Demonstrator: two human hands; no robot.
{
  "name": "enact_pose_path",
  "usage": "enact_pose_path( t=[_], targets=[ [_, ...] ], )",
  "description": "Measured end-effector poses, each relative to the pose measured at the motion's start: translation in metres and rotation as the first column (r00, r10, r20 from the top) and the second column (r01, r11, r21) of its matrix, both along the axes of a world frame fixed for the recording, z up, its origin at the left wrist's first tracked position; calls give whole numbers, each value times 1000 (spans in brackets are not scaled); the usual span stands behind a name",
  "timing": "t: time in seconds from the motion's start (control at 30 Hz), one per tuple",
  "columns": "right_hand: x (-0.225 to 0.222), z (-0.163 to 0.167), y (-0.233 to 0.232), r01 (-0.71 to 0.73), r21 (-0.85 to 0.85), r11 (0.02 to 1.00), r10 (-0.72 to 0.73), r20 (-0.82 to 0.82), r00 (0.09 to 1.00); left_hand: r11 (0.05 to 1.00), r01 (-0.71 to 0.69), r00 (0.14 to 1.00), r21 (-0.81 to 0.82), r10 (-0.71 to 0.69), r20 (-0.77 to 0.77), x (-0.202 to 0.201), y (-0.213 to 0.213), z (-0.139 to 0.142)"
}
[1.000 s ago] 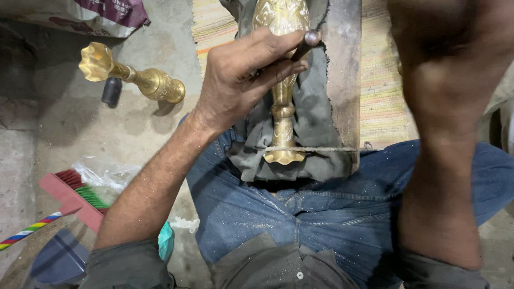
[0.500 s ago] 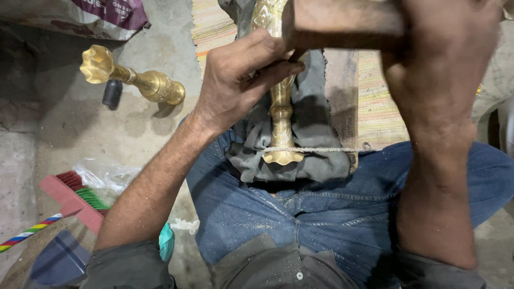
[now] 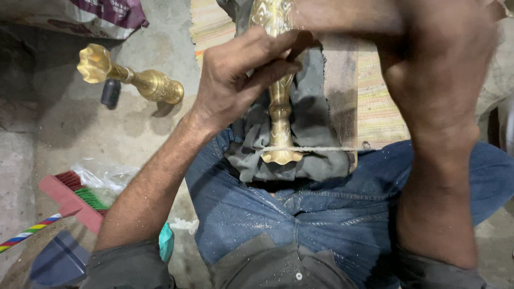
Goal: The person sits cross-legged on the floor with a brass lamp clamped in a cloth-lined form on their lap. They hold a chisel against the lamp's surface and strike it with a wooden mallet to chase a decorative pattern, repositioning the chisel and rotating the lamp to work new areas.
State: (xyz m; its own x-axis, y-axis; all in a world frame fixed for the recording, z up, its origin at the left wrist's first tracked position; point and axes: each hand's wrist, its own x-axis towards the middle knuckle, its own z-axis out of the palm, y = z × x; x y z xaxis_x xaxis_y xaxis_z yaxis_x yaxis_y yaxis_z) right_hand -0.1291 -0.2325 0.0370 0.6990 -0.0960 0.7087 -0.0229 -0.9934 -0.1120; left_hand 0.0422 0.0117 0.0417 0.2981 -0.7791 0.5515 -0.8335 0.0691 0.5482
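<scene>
Right hand (image 3: 428,59) swinging wooden mallet (image 3: 348,16) lower than half-second ago, fingers blurred, grip unclear; left hand (image 3: 241,75) fingers pinching punch against brass stem (image 3: 279,107).

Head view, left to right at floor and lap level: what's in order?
Broom → loose brass piece on the floor → left hand → brass piece on the dark cloth → wooden board → right hand.

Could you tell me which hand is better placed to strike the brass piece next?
Probably the right. The right hand grips a blurred wooden handle above the brass piece, free to swing, while the left hand is occupied, its fingers pressed against the brass.
</scene>
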Motion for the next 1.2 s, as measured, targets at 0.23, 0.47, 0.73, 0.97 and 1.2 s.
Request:
enact_pose_path(
  t=[0.23, 0.47, 0.73, 0.97, 1.2],
  targets=[
    [1, 26, 16, 41, -188, 981, -59, -91, 994, 999, 43, 999, -27, -43, -10, -2, 1, 5],
    [2, 9, 10, -27, -44, 999, 24, -63, 998, 999, 31, 994, -32, -34, -104, -4, 3, 2],
    [7, -5, 4, -29, 9, 1000, 29, -8, 1000, 997, -53, 920, -55, 27, -390, -29, 3, -10],
    [-2, -3, 7, 68, -149, 986, -77, -52, 996, 998, -61, 983, 9, 62, -173, -23, 0, -4],
    [2, -2, 0, 18, 19, 1000, -18, 6, 1000, 998, -63, 982, 7, 63, -176, -24, -2, -3]
  ],
)
